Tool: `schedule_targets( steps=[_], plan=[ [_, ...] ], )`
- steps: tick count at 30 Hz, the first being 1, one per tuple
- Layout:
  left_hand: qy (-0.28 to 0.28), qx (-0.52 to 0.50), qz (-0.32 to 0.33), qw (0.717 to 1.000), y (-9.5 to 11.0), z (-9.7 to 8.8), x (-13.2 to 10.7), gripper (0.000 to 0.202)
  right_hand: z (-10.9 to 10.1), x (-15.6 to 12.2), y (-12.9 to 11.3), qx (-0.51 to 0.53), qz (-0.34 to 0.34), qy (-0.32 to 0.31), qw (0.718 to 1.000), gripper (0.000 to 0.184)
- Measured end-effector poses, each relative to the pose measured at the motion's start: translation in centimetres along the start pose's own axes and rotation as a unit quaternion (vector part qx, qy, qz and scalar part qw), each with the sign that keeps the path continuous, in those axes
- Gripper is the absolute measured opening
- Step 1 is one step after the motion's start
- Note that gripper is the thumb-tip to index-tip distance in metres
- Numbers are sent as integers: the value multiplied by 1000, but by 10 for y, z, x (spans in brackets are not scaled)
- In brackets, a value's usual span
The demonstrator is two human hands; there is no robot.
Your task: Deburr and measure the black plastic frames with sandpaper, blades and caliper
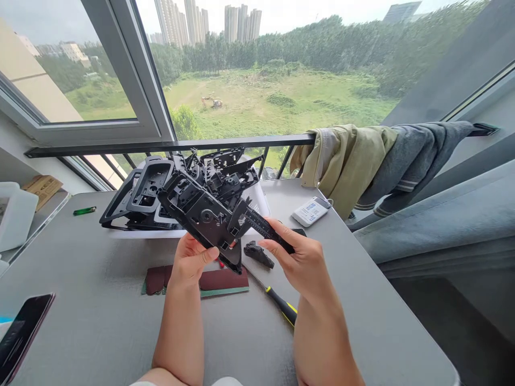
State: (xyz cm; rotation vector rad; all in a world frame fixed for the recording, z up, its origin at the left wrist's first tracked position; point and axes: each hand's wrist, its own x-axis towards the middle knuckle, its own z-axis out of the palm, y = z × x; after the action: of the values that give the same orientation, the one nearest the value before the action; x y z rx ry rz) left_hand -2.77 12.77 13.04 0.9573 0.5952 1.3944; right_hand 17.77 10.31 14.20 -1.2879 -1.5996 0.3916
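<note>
Right of our fingers, tabletop ran to its edge; our left hand pinched a plastic housing, right hand a vernier caliper.

Left hand has a black plastic panel tilted above the desk, right hand has a black caliper up at its side, can't tell if they're touching. White tray piled with more black parts sits at the far edge. White box thing near the far right corner, green lighter-looking thing near the far left, phone toward the left edge.
</note>
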Motion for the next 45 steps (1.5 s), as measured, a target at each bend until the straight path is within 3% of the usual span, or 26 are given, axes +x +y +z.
schedule_targets(
  steps=[3,6,9,12,14,19,27,32,38,42,45],
  plan=[
    [-11,-8,20,1000,0,4,2,19,3,1,-1,3,1,9,1000,35],
    [22,-6,49,999,-4,9,3,24,7,2,-3,-3,23,65,998,36],
    [111,-2,76,991,-15,17,4,35,10,1,-7,5,51,121,991,36],
    [227,14,118,966,-30,27,5,43,13,-1,-13,19,54,70,996,33],
    [259,13,154,953,-39,34,4,41,15,-3,-17,17,49,42,998,33],
    [270,38,207,940,-49,42,-1,29,20,-5,-21,17,45,42,998,33],
    [266,124,248,923,-54,37,-4,29,26,-5,-17,65,54,11,996,36],
    [258,223,300,891,-57,33,-3,25,25,-4,-15,88,77,10,993,38],
    [252,271,349,861,-55,32,-3,24,26,-2,-12,117,107,17,987,38],
    [267,285,334,858,-55,30,-3,17,29,3,-8,230,170,50,957,48],
    [256,251,303,883,-55,33,-4,18,31,6,-11,366,229,-14,902,57]
  ],
)
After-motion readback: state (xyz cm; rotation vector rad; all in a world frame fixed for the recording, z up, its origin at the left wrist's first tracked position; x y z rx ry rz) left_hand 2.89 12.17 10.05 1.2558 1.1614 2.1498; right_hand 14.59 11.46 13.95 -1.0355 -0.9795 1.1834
